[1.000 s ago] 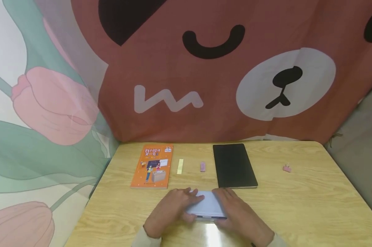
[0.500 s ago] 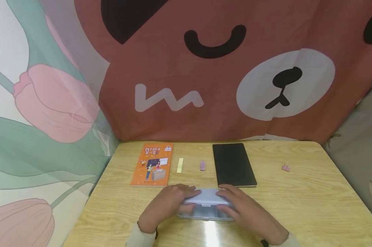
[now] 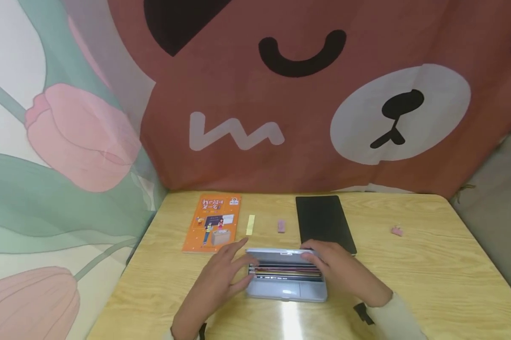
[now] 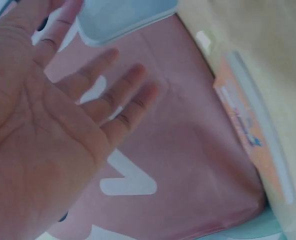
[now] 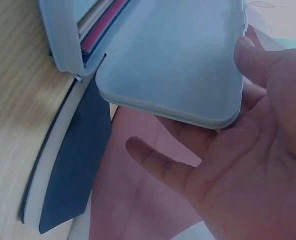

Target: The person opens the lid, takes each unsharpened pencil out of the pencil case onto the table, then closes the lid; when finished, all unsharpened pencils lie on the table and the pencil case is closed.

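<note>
A pale blue pencil case (image 3: 268,290) lies in front of me with its hinged lid (image 3: 276,256) raised. Several pencils (image 3: 287,272) lie lengthwise in its back part. My right hand (image 3: 344,270) pinches the lid's free edge at the right corner; in the right wrist view, the thumb (image 5: 255,60) is on the edge and fingers pass behind the lid. At the case's left end my left hand (image 3: 217,278) is spread, holding nothing. The left wrist view shows its palm (image 4: 43,135) and extended fingers, with the lid (image 4: 123,20) beyond them.
Behind the case lie an orange book (image 3: 213,223), a pale yellow strip (image 3: 250,225), a small purple block (image 3: 281,226) and a black notebook (image 3: 325,222). A pink binder clip (image 3: 397,231) sits farther right. A bear-print cloth (image 3: 238,165) hangs along the table's back edge.
The pencil case, closed one second ago, now has its lid swung up and back, showing the pencils. My left hand has come off the lid and moved left; the right stays on it.
</note>
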`<state>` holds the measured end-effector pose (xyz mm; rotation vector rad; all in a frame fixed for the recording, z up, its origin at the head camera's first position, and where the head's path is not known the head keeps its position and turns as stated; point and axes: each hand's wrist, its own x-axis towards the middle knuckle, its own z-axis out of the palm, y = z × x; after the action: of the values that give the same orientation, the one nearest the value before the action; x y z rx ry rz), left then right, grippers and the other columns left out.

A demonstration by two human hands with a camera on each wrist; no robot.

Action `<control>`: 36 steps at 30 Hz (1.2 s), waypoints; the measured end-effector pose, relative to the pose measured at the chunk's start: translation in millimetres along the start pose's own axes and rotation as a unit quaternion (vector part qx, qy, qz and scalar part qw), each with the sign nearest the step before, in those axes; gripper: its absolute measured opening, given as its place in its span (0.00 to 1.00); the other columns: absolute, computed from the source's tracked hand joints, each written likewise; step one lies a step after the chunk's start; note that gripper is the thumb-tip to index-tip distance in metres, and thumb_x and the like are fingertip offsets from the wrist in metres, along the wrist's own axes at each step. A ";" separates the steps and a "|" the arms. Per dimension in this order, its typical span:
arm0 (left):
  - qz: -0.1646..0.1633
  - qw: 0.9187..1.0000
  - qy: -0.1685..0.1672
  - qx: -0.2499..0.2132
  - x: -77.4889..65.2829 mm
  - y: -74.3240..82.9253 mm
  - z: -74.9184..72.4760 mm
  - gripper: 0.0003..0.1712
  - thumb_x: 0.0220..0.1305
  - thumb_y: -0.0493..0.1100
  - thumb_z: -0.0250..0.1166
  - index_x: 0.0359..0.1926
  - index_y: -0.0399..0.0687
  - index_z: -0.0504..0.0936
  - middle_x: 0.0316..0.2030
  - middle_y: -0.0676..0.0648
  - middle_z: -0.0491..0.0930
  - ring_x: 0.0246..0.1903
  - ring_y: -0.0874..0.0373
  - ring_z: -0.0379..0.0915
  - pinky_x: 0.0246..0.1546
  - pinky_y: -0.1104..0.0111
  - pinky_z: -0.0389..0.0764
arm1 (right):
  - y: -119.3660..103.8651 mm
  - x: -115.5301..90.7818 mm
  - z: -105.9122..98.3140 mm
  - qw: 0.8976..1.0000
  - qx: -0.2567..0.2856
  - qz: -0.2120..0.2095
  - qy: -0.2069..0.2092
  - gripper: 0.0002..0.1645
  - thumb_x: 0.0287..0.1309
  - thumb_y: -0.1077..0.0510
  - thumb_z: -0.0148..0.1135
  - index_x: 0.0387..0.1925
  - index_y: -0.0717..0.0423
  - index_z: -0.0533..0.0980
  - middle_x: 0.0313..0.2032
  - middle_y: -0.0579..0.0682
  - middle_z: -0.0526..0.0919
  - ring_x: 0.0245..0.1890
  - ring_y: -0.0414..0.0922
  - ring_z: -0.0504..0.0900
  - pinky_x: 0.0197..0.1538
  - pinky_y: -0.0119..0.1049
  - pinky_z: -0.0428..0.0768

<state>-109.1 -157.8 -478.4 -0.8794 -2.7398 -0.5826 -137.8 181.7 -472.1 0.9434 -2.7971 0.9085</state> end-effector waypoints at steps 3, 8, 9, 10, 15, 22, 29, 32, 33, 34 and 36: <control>-0.029 0.999 -0.023 0.010 -1.1 -3.3 9.9 0.29 0.69 0.51 0.80 0.68 0.66 0.83 0.81 0.41 0.70 0.74 0.39 0.73 0.68 0.38 0.81 | 4.2 5.2 -3.0 1.000 0.009 0.001 0.002 0.10 0.86 0.51 0.58 0.53 0.48 0.83 0.39 0.35 0.86 0.41 0.32 0.82 0.49 0.42 0.88; -0.047 0.998 -0.037 0.020 -0.2 -6.6 21.9 0.51 0.57 0.52 0.86 0.79 0.62 0.73 0.81 0.37 0.68 0.73 0.35 0.73 0.66 0.37 0.82 | 10.2 14.8 -4.9 1.000 0.019 -0.001 0.008 0.11 0.86 0.54 0.57 0.52 0.50 0.84 0.40 0.40 0.88 0.41 0.34 0.82 0.50 0.43 0.88; -0.047 0.998 -0.036 0.021 0.1 -6.7 22.8 0.54 0.56 0.52 0.87 0.81 0.61 0.72 0.81 0.37 0.68 0.73 0.34 0.73 0.65 0.36 0.82 | 11.5 16.8 -4.9 1.000 0.018 0.002 0.011 0.11 0.86 0.54 0.57 0.52 0.51 0.85 0.41 0.40 0.88 0.43 0.35 0.83 0.51 0.44 0.89; -0.048 0.998 -0.036 0.020 0.5 -6.6 23.0 0.57 0.55 0.53 0.87 0.82 0.61 0.70 0.81 0.36 0.67 0.72 0.33 0.73 0.65 0.36 0.82 | 12.5 18.6 -4.9 1.000 0.015 0.007 0.015 0.12 0.86 0.54 0.57 0.53 0.51 0.85 0.43 0.41 0.89 0.44 0.37 0.85 0.52 0.46 0.90; -0.060 0.997 -0.045 0.024 2.7 -6.3 22.2 0.62 0.55 0.54 0.87 0.87 0.61 0.64 0.83 0.35 0.64 0.73 0.27 0.71 0.68 0.32 0.78 | 12.2 25.0 -4.1 0.998 -0.006 0.054 0.039 0.19 0.84 0.49 0.60 0.64 0.54 0.82 0.59 0.50 0.89 0.61 0.53 0.87 0.67 0.62 0.84; -0.070 0.995 -0.064 0.015 6.0 -9.4 19.5 0.63 0.52 0.56 0.87 0.86 0.58 0.65 0.84 0.33 0.62 0.78 0.23 0.63 0.76 0.30 0.69 | -10.3 25.3 1.0 0.984 -0.063 0.006 0.164 0.19 0.68 0.55 0.78 0.57 0.54 0.84 0.52 0.51 0.84 0.53 0.49 0.81 0.56 0.52 0.83; -0.095 0.992 -0.084 -0.011 6.0 -13.1 16.0 0.63 0.50 0.55 0.87 0.86 0.58 0.67 0.84 0.32 0.60 0.78 0.21 0.60 0.77 0.28 0.65 | -22.2 23.9 31.5 0.988 -0.123 -0.082 0.048 0.09 0.66 0.56 0.80 0.46 0.48 0.89 0.39 0.39 0.88 0.38 0.37 0.81 0.43 0.37 0.87; -0.093 0.992 -0.085 -0.014 6.2 -14.2 16.6 0.63 0.50 0.56 0.87 0.85 0.58 0.67 0.84 0.32 0.60 0.78 0.21 0.60 0.77 0.28 0.65 | -19.7 23.3 44.8 0.986 -0.139 -0.087 0.012 0.05 0.67 0.56 0.79 0.43 0.47 0.90 0.38 0.38 0.91 0.36 0.36 0.80 0.41 0.35 0.85; -0.093 0.992 -0.085 -0.014 6.5 -14.5 17.1 0.63 0.50 0.56 0.87 0.86 0.58 0.67 0.84 0.32 0.60 0.78 0.21 0.60 0.77 0.28 0.65 | -19.0 23.4 48.3 0.986 -0.144 -0.087 0.006 0.04 0.67 0.56 0.79 0.42 0.47 0.91 0.37 0.38 0.91 0.35 0.37 0.80 0.40 0.35 0.84; -0.093 0.992 -0.086 -0.016 6.8 -14.7 17.5 0.63 0.50 0.56 0.87 0.86 0.58 0.67 0.84 0.32 0.60 0.78 0.21 0.60 0.77 0.29 0.64 | -18.6 23.5 51.2 0.985 -0.151 -0.085 0.004 0.04 0.66 0.55 0.79 0.42 0.47 0.91 0.36 0.39 0.91 0.35 0.37 0.80 0.39 0.34 0.84; -0.093 0.992 -0.087 -0.018 7.4 -14.7 17.9 0.63 0.50 0.56 0.87 0.86 0.58 0.67 0.84 0.32 0.60 0.78 0.21 0.60 0.78 0.29 0.64 | -18.1 24.1 55.8 0.981 -0.173 -0.083 0.000 0.05 0.66 0.54 0.80 0.41 0.47 0.90 0.36 0.39 0.89 0.34 0.37 0.80 0.39 0.34 0.84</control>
<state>-125.1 -157.3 -496.7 -0.7184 -3.0000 -0.6168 -139.8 126.5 -503.3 1.0913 -2.6971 0.3817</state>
